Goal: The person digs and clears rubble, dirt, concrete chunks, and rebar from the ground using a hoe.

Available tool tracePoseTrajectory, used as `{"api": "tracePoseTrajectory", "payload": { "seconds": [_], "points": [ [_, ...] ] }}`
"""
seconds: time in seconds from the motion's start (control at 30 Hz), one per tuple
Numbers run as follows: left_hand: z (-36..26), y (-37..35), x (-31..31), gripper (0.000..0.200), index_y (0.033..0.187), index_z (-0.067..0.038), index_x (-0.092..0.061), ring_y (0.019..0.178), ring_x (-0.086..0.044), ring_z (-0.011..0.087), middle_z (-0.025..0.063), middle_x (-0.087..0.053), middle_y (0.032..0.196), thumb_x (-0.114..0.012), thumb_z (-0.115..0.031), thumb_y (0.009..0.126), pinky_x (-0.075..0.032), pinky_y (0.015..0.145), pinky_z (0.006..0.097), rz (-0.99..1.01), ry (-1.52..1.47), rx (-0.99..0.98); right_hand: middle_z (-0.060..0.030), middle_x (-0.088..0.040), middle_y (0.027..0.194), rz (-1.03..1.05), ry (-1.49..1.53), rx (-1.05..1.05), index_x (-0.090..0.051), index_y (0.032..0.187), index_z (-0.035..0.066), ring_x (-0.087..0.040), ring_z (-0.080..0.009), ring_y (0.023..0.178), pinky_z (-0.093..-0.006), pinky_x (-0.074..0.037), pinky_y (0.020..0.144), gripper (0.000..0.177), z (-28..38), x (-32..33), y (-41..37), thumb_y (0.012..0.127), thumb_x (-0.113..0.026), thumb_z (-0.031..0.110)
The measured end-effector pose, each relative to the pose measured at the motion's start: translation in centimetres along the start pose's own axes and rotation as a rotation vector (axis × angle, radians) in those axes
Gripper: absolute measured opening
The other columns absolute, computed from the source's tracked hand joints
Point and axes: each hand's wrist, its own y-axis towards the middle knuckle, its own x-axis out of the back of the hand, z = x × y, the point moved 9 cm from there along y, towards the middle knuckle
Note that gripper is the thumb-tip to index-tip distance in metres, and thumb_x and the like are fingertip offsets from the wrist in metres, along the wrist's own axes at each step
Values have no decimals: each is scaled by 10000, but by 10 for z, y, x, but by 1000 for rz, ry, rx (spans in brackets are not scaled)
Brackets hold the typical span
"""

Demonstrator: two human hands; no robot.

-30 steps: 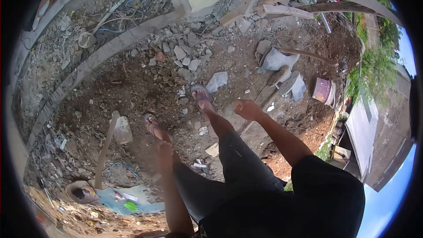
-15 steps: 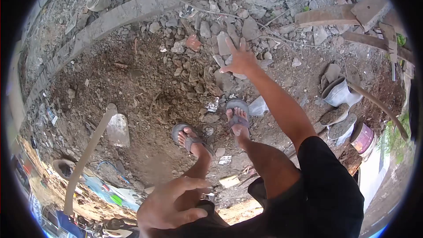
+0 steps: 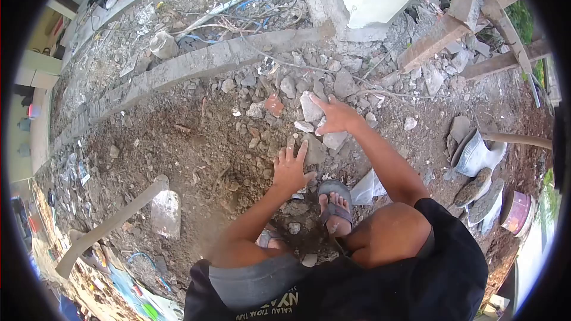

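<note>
Fingers spread open, gripping nothing, we are laying our right hand (image 3: pixel 338 116) on the pale stone (image 3: pixel 308 107) and our left hand (image 3: pixel 289 172) beside the grey stone (image 3: pixel 315 151), risking a pinch if loose rubble (image 3: pixel 256 110) is sliding.

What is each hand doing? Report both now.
Left hand: open, fingers spread, holding nothing.
Right hand: open, fingertips at pale, flat, angular stone; contact unclear.
</note>
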Motion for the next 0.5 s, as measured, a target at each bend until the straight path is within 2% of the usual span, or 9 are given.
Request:
{"api": "tracePoseTrajectory", "payload": {
  "seconds": [0.07,0.13,0.23,0.3,0.33,0.37,0.43,0.5],
  "points": [
    [6,1,-8,942,1466,-184,-285,1237,-389,431,192,-320,1435,-782,-374,689,-372,999,552,36,8,27,-271,-508,1260,61,7,45,-206,1499,279,-483,-429,1197,-474,-412,1002,1064,9,-8,-13,620,-793,398],
    [10,7,-14,921,1486,-225,-250,1201,-425,433,196,-353,1405,-751,-318,719,-405,975,538,45,26,37,-271,-502,1269,69,10,36,-218,1496,271,-478,-430,1205,-473,-410,1005,1056,5,-13,-22,620,-795,394],
    [4,5,-2,907,1482,-259,-254,1183,-448,433,193,-387,1371,-750,-330,727,-425,963,527,-11,45,11,-274,-510,1249,24,29,84,-258,1484,277,-496,-436,1180,-477,-410,1002,1017,5,-20,-28,626,-794,389],
    [4,13,1,899,1483,-292,-244,1173,-463,428,189,-415,1341,-743,-356,738,-441,942,531,1,94,9,-296,-491,1270,-78,-19,136,-273,1476,302,-518,-436,1148,-491,-414,987,988,5,-18,-21,637,-787,401],
    [2,16,2,892,1482,-298,-246,1170,-470,423,184,-420,1339,-739,-369,743,-444,939,534,6,143,-16,-344,-447,1305,-73,10,148,-320,1454,302,-506,-443,1154,-484,-419,975,943,8,-16,-21,638,-782,402],
    [0,13,-1,885,1482,-303,-248,1167,-476,419,179,-426,1338,-734,-382,748,-446,935,538,21,189,-34,-344,-447,1305,-64,6,160,-320,1454,302,-506,-443,1154,-484,-419,975,943,10,-17,-21,638,-782,402],
    [-2,14,-6,838,1458,-261,-317,1171,-464,395,161,-459,1277,-732,-378,740,-454,925,534,9,156,-86,-332,-504,1264,-38,114,142,-433,1394,243,-538,-431,1127,-454,-448,950,832,10,-10,-6,639,-764,351],
    [7,6,-3,794,1431,-223,-369,1173,-455,382,150,-473,1233,-728,-367,738,-467,913,520,-52,123,-126,-271,-620,1104,-141,146,202,-542,1299,171,-592,-408,1042,-430,-478,910,698,15,-5,1,640,-735,297]
  ]
}}
